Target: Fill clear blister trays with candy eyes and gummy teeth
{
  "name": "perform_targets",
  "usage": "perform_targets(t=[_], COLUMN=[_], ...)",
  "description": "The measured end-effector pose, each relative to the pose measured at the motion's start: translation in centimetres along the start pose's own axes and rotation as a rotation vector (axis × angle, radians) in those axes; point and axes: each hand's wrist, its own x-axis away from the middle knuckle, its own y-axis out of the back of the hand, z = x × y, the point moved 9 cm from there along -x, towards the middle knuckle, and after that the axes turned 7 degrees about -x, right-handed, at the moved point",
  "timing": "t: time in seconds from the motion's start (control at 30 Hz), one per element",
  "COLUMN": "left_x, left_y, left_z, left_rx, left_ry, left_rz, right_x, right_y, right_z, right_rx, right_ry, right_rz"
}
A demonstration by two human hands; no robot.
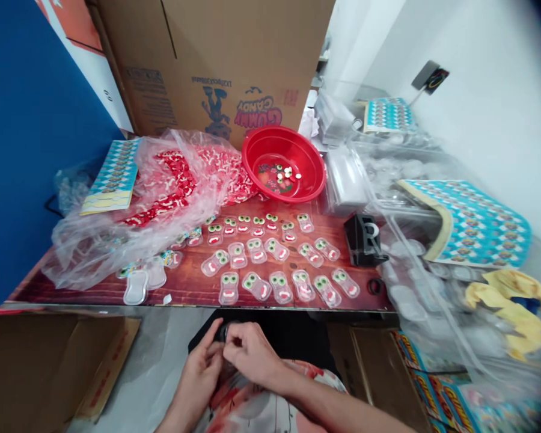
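Both hands are together low in the frame, over my lap and below the table edge. My left hand has its fingers and thumb closed around a small dark round thing, perhaps a roll of tape, mostly hidden by fingers. Against it, my right hand is curled in a pinch; what is between its fingertips is hidden. On the table ahead lie rows of clear plastic blister shells, each with a pair of green gummy eyes and red-and-white gummy teeth. A dark ring rests near the table's front edge.
A red bowl holds a few gummy eyes. Beside it, a plastic bag spills gummy teeth. A black tape dispenser stands right of the shells. Printed sheets lie on bagged shells. A large cardboard box blocks the back.
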Motion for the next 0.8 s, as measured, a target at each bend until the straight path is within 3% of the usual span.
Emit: perform_targets(t=[0.13, 0.23, 0.3, 0.4, 0.5, 0.6, 0.73, 0.8], left_x=[-0.2, -0.6, -1.6, -3.8, -6.5, -8.8, -11.4, -12.7], left_y=[2.1, 3.4, 2.6, -0.9, -4.6, -7.4, -8.7, -8.9], left_z=[-2.6, -6.1, -9.0, -12.3, -14.3, -16.4, -19.4, -20.6], left_rx=[0.117, 0.171, 0.187, 0.131, -0.001, -0.116, -0.221, -0.238], left_ry=[-0.025, -0.089, -0.146, -0.146, -0.131, -0.194, -0.271, -0.279], left_rz=[-0.106, -0.152, -0.058, 0.184, 0.33, 0.384, 0.338, 0.33], right_x=[-0.1, -0.9, -1.9, -3.3, -4.1, -4.5, -5.3, -6.2], right_y=[0.2, 2.5, 5.0, 7.7, 9.6, 12.3, 17.1, 20.0], right_z=[3.6, 6.2, 7.0, 7.1, 7.6, 8.2, 7.8, 7.0], right_rx=[-0.484, -0.658, -0.751, -0.827, -0.701, -0.516, -0.199, 0.026], right_ry=[0.053, 0.135, 0.188, 0.19, 0.208, 0.242, 0.269, 0.229], right_rz=[0.201, 0.252, 0.179, 0.145, 0.153, 0.091, -0.084, -0.264])
